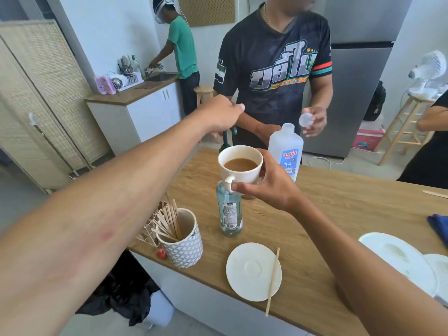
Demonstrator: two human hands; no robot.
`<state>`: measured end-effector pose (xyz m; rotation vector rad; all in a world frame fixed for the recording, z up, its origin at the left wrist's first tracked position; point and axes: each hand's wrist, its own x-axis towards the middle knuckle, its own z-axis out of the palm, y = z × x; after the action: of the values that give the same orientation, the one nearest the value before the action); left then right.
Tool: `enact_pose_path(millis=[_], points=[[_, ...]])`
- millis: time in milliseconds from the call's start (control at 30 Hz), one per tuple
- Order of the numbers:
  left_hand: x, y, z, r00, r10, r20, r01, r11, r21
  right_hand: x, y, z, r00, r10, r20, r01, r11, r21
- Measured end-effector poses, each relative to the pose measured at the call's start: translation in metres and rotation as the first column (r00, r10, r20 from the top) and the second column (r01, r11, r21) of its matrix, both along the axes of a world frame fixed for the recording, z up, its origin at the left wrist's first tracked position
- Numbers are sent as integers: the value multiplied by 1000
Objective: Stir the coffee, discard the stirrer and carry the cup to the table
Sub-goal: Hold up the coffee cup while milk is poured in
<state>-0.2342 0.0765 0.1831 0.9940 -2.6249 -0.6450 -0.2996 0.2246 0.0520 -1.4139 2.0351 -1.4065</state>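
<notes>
The cup [240,166] is up off the counter [339,214], held in my right hand [271,187] in front of me, above the clear bottle [229,209] and just beside the milk bottle [286,151]. My index finger is hooked through the handle and the other fingers wrap the far wall, so that hand is clamped on it. I judge it to be stiff glazed ceramic, smooth and a little slippery, breakable if dropped, and fairly heavy with the liquid inside. The handle plus a steadying grip on the wall is the right hold, kept level.

It is white and rounded, with milky brown coffee filling roughly half of it, so there is some margin before a slosh reaches the rim.

On the counter below lies 1 white saucer [252,270] with 1 wooden stirrer [273,280] resting across its right edge, thin, light and easy to pinch. Further left a patterned pot [183,246] holds spare sticks, and a black-lined bin [126,294] stands beneath the counter edge.

My left hand [221,112] reaches forward with fingers curled together over a green pump top [229,137]; whether it grips anything I cannot tell.
</notes>
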Motion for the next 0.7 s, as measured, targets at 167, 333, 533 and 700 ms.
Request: enact_pose_path(millis=[167, 333, 533, 700], points=[[-2, 0, -5, 1000, -5, 14, 3, 990, 140, -4, 3, 0, 1000, -6, 8, 6, 1000, 4], [0, -7, -5, 997, -73, 10, 70, 984, 161, -2, 4, -1, 1000, -7, 16, 7, 1000, 11], [3, -9, -10, 994, -108, 4, 107, 990, 96, 7, -1, -1, 999, 18, 30, -18, 1000, -7], [8, -6, -13, 992, -113, -51, 119, 984, 134, 13, -4, 2, 999, 28, 19, -27, 1000, -8]])
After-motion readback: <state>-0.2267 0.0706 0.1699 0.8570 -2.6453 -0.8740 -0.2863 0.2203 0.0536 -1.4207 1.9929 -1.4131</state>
